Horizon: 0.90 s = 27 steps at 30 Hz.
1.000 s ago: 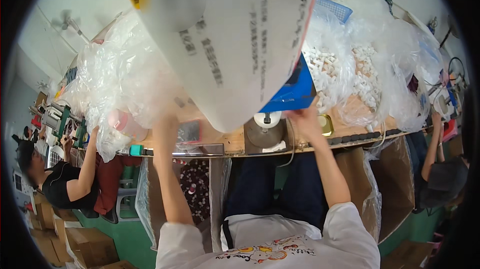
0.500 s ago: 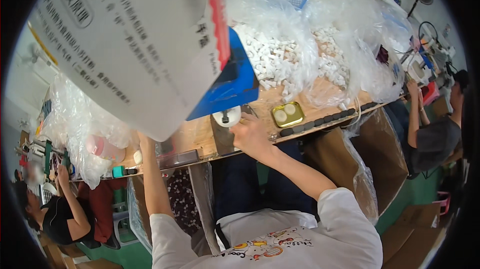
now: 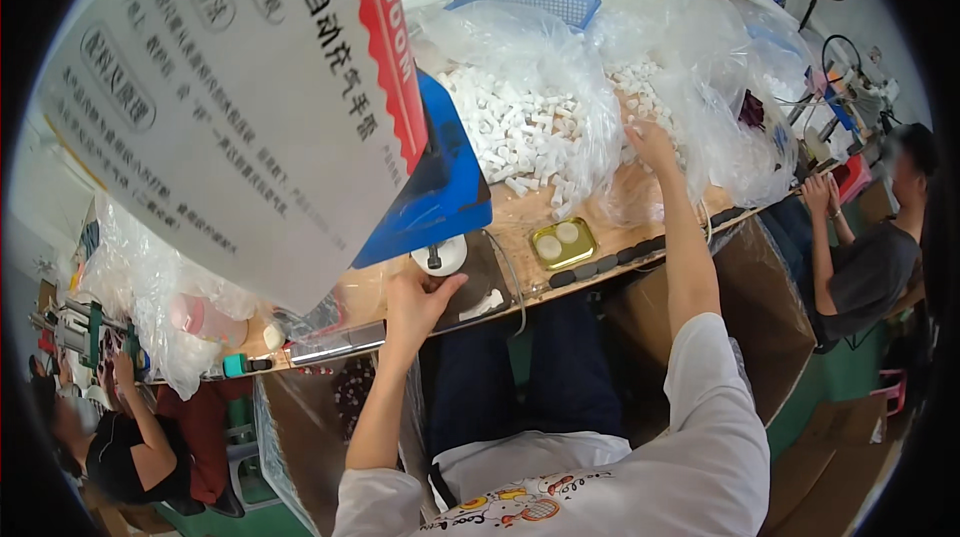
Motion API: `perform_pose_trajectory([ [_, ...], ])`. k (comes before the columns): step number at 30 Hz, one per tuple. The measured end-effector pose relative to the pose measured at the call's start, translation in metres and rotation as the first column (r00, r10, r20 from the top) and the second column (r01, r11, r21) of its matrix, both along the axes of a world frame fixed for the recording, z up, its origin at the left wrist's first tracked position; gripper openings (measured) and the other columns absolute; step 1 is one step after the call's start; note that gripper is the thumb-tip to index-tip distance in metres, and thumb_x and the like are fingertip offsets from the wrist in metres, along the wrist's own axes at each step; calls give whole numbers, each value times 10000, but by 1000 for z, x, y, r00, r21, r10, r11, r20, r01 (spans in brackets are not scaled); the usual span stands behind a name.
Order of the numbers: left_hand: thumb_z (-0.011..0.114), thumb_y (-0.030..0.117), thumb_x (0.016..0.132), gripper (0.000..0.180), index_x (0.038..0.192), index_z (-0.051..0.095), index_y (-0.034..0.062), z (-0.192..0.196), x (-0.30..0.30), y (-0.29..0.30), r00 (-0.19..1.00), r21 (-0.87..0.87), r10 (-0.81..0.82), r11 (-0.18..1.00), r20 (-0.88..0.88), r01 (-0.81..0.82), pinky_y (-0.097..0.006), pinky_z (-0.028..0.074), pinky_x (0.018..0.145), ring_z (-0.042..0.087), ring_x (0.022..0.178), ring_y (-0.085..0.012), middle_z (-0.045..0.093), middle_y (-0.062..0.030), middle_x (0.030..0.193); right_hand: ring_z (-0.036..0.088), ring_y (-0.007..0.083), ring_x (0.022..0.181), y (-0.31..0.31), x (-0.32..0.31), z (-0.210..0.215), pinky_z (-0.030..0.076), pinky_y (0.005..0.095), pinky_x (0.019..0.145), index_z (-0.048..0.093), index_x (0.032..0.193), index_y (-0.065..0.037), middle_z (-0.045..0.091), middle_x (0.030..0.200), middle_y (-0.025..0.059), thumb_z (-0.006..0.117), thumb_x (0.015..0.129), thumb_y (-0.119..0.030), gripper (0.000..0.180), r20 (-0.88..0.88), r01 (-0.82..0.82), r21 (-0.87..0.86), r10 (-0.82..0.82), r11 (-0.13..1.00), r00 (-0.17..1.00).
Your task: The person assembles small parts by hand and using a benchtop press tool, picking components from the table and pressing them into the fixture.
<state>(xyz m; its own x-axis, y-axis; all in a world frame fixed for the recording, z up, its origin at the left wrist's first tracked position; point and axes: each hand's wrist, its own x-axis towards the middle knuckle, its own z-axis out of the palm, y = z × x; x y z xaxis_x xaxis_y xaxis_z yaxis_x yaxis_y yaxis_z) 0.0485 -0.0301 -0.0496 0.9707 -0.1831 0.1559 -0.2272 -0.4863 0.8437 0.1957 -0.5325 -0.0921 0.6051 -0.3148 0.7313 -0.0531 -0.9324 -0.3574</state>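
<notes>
My left hand [image 3: 412,305] is at the table's front edge, just below a white round fixture [image 3: 442,255] with a dark slot. Its thumb is spread away from the fingers, and I see nothing held in it. Behind the fixture stands a blue machine [image 3: 440,182], partly hidden by a large printed white sheet with a red edge [image 3: 250,127]. My right hand [image 3: 652,145] reaches out to small white plastic pieces [image 3: 650,87] on the right. Its fingertips are drawn together there; whatever is between them is too small to make out.
A larger pile of white pieces [image 3: 520,127] lies in clear plastic bags, with a blue basket [image 3: 530,5] behind. A gold tin [image 3: 562,242] holds two round pale items. A pink bottle [image 3: 208,320] stands left. Open cardboard boxes [image 3: 745,327] sit below; co-workers sit on both sides.
My right hand has left the white fixture and moved right and away to the loose white pieces. My left hand has come rightward from behind the printed sheet to the fixture.
</notes>
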Motion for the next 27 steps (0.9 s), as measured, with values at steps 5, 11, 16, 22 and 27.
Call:
perform_pose_trajectory([
  [5, 808, 47, 799, 252, 1044, 765, 11, -17, -11, 4, 994, -85, 100, 991, -35, -103, -230, 468, 661, 596, 725, -45, 740, -10, 858, 622, 382, 1001, 47, -35, -5, 489, 429, 883, 726, 1015, -67, 654, 1067, 207, 705, 828, -125, 197, -342, -152, 182, 207, 972, 916],
  [11, 859, 178, 775, 275, 912, 745, -31, -12, -9, -5, 980, -136, 163, 980, 110, -148, -282, 474, 588, 621, 615, -113, 713, -74, 698, 602, 358, 1016, 68, -99, -3, 445, 449, 924, 706, 1032, -66, 662, 1018, 161, 665, 803, 16, 246, -155, -179, -17, 174, 984, 972],
  [16, 846, 87, 760, 254, 984, 764, 0, -4, -16, -13, 966, -111, 157, 984, 204, -137, -282, 467, 666, 608, 676, -125, 740, -70, 810, 593, 349, 1001, 91, -119, 20, 459, 434, 890, 701, 1025, -67, 673, 1002, 123, 657, 785, 69, 279, 5, -167, -54, 168, 985, 986],
  [22, 855, 93, 730, 257, 945, 740, 10, -10, -25, -22, 848, 28, 215, 965, 484, -261, -365, 484, 661, 640, 766, -305, 708, -135, 861, 622, 310, 966, 59, -123, 10, 487, 394, 847, 702, 1079, -55, 688, 925, 128, 627, 789, 99, 337, 37, -87, 211, 81, 974, 996],
  [27, 847, 72, 739, 251, 955, 741, 5, -14, -22, -23, 878, -67, 240, 970, 413, -233, -375, 493, 704, 654, 795, -307, 719, -134, 898, 668, 213, 801, 38, -109, -2, 509, 316, 706, 719, 1090, -53, 702, 892, 128, 585, 825, 62, 318, -8, -202, 457, 231, 866, 973],
])
